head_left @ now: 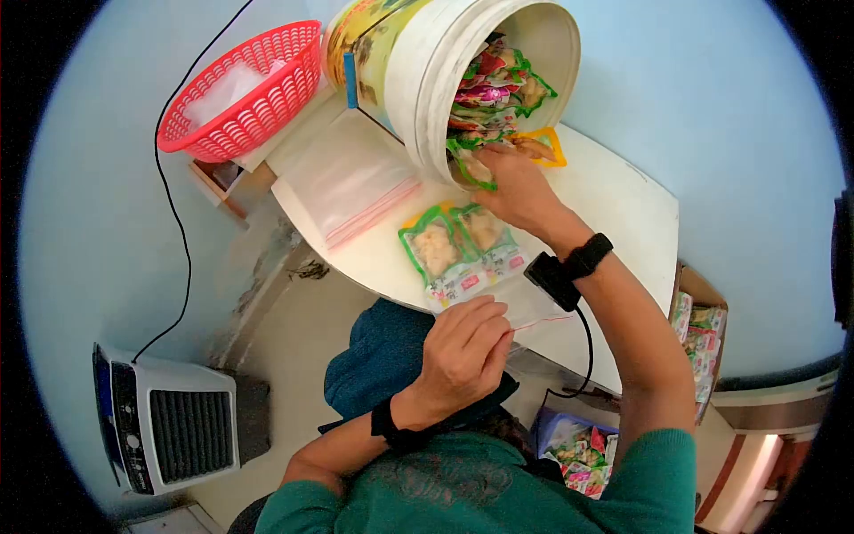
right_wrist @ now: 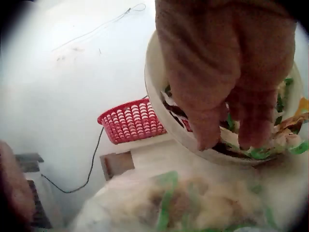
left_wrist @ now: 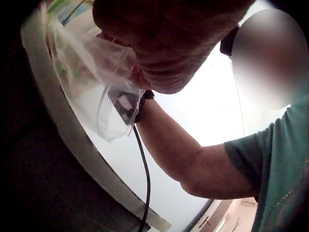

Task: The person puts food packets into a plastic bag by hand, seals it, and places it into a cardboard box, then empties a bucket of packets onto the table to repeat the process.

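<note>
My left hand [head_left: 467, 351] pinches the near edge of a clear zip bag [head_left: 534, 307], which also hangs beside the fingers in the left wrist view. Two green-edged snack packets [head_left: 436, 249] with pale pieces inside lie side by side in the bag, white labels toward me. At the mouth of the white bucket [head_left: 422, 98], which lies on its side, my right hand [head_left: 520, 191] grips a green-edged packet [head_left: 471, 167]. A packet with an orange-yellow edge [head_left: 556, 147] sits by its fingers. The right wrist view shows thumb and fingers pointing down onto the packet, hiding part of it.
Flat clear bags [head_left: 356, 178] with red zip lines are stacked left of the bucket. Behind them stands a red basket [head_left: 240, 102]. Many packets [head_left: 498, 89] fill the bucket. A cable [head_left: 587, 347] hangs from my right wrist. A purple bin [head_left: 578, 449] of packets stands below the table [head_left: 636, 214].
</note>
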Motion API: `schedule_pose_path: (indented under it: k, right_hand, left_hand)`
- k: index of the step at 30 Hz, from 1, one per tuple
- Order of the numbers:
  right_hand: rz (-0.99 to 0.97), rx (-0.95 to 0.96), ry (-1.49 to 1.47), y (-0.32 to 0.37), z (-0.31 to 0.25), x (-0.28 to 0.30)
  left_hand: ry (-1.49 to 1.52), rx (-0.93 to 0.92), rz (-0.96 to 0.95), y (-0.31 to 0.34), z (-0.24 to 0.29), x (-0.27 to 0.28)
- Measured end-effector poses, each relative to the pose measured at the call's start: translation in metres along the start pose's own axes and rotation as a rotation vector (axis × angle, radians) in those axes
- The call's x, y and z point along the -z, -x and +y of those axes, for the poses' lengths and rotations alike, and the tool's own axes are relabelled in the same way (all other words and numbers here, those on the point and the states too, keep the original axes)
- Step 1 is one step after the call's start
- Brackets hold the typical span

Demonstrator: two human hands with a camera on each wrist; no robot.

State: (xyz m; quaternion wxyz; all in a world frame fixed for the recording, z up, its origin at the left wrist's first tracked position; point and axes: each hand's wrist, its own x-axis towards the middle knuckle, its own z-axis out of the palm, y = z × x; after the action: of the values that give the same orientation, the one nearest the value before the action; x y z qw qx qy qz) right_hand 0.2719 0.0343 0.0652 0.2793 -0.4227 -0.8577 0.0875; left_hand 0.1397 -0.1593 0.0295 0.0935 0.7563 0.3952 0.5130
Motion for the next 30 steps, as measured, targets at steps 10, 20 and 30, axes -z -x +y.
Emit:
schedule_pose_path:
  k: [10,20,30]
  right_hand:
    - [-0.072,-0.002,0.004,0.004,0.006,-0.011]
    - [0.208,-0.546,-0.895,0.048,-0.032,0.066]
    - [0.407,-0.654,-0.706,0.137,-0.017,0.127]
  left_hand:
    - [-0.011,-0.015,-0.001,0.001,0.0,0.001]
    - [-0.023,-0.017,0.007,-0.003,0.0,0.002]
    - [-0.038,-0.013,0.025,-0.007,0.002,-0.003]
